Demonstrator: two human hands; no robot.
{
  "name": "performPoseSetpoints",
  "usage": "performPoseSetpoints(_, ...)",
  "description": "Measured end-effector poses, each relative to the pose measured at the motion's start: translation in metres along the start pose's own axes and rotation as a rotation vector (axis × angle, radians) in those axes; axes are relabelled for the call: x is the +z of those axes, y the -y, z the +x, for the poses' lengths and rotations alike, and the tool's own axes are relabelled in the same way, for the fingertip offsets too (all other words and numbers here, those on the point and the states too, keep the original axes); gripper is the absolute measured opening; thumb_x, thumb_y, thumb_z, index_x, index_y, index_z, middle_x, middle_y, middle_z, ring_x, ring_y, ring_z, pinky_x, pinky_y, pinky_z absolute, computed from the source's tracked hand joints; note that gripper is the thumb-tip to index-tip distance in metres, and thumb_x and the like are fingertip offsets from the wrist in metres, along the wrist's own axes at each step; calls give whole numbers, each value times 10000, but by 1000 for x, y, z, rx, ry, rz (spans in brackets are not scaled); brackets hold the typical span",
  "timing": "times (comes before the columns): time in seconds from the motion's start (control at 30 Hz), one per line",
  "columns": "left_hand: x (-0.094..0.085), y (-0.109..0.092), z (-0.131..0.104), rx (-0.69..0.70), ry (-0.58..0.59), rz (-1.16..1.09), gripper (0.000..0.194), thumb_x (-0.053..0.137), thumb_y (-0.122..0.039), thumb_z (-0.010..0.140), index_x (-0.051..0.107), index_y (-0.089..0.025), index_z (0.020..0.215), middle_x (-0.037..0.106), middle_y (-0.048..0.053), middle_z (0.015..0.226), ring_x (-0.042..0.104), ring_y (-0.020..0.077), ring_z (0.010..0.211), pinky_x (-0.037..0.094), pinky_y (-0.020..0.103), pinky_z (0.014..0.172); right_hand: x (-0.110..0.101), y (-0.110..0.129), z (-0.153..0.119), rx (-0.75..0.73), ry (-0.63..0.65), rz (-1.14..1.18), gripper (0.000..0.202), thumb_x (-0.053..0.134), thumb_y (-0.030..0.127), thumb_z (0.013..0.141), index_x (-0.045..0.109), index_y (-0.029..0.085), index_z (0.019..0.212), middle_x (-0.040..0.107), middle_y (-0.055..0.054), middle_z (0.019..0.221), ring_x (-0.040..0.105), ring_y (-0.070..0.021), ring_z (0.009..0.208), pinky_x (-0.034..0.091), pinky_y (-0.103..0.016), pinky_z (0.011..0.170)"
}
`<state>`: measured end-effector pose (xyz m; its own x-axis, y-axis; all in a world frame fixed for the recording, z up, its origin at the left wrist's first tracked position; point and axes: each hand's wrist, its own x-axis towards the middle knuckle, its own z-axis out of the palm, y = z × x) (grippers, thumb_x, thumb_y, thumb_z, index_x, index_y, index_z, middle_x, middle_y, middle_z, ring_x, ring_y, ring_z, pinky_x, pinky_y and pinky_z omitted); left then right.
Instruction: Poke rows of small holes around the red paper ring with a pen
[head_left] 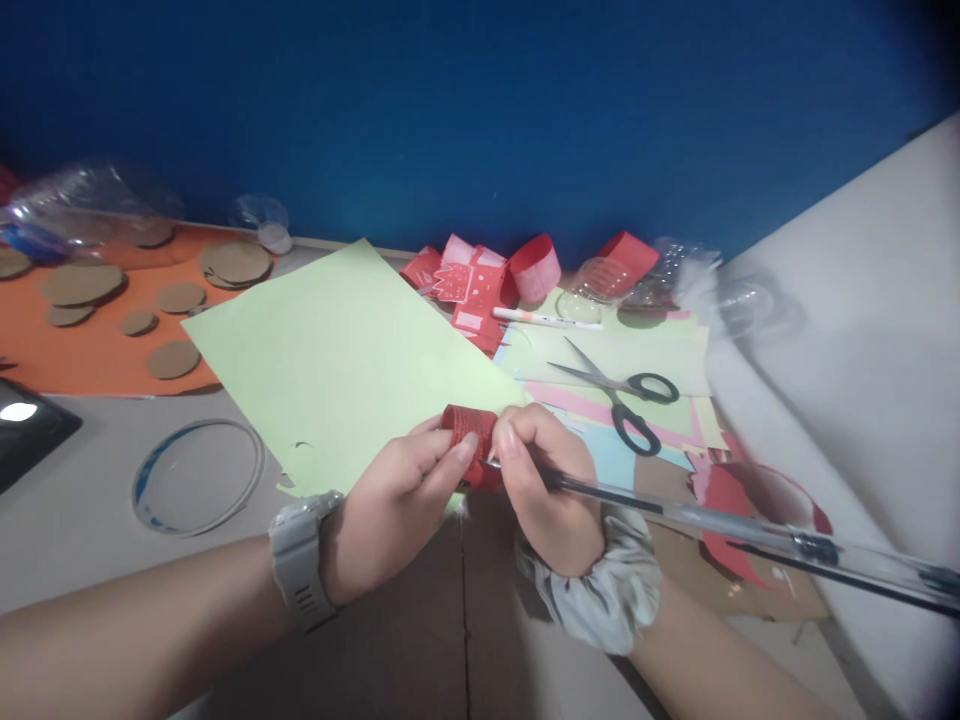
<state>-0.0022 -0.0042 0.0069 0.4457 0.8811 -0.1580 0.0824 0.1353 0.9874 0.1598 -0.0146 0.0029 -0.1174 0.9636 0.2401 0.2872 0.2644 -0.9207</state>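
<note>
My left hand (409, 480), with a grey watch at the wrist, pinches a small red rolled piece (474, 425) with darker lines on its surface. In my right hand (551, 470) is a clear ballpoint pen (697, 518), its back end stretching off to the right. The pen's front end is close to the red roll; whether the tip touches it is hidden by my fingers. Beyond both hands lies a light green paper sheet (352, 360) with a small cut-out at its near corner. Black-handled scissors (619, 385) rest with their blades apart, past my right hand.
Cardboard discs (236, 262) lie on orange paper (45, 340) at left, near a tape ring (199, 478) and a dark device (30, 430). Red paper rings (535, 268), a marker (547, 318) and clear plastic pieces (600, 280) line the blue wall (450, 120). Coloured sheets (607, 450) lie right.
</note>
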Motion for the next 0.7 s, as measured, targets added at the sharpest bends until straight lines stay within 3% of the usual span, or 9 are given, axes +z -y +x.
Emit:
performPoseSetpoints(0.1, 1, -1, 0, 2, 1, -23, 375, 428, -368, 1028, 441, -206, 690, 513, 17, 847, 512, 190, 878, 424, 334, 888, -1, 1, 0, -27, 43, -2, 317, 535, 220, 1005, 413, 219, 712, 393, 53, 645, 389, -116, 595, 321, -272, 567)
performPoseSetpoints(0.27, 0, -3, -1, -2, -1, 10, 370, 415, -362, 1028, 457, -202, 698, 520, 16, 843, 536, 195, 885, 420, 330, 868, 0, 0, -1, 6, -22, 7, 277, 528, 232, 1017, 437, 225, 756, 390, 59, 658, 368, -112, 593, 322, -266, 568)
performPoseSetpoints(0.43, 0, -3, -1, 8, 8, -11, 358, 418, -356, 1029, 472, -200, 711, 541, 24, 864, 538, 197, 901, 424, 331, 886, -1, 2, 0, -31, 45, 7, 317, 541, 206, 994, 404, 218, 708, 388, 55, 643, 383, -113, 594, 320, -269, 564)
performPoseSetpoints(0.6, 0, 0, -1, 11, 0, -12, 364, 418, -362, 1036, 484, -199, 718, 538, 20, 862, 520, 186, 878, 422, 322, 863, 0, -1, -2, -11, -17, 23, 264, 526, 225, 1015, 444, 226, 763, 398, 57, 661, 371, -114, 590, 318, -274, 563)
performPoseSetpoints(0.7, 0, 0, -1, 20, -1, 1, 367, 414, -355, 1038, 462, -204, 706, 523, 14, 843, 517, 184, 864, 418, 326, 860, 0, 0, 0, -45, 15, 11, 286, 525, 209, 1010, 429, 223, 741, 399, 56, 657, 377, -113, 596, 325, -268, 566)
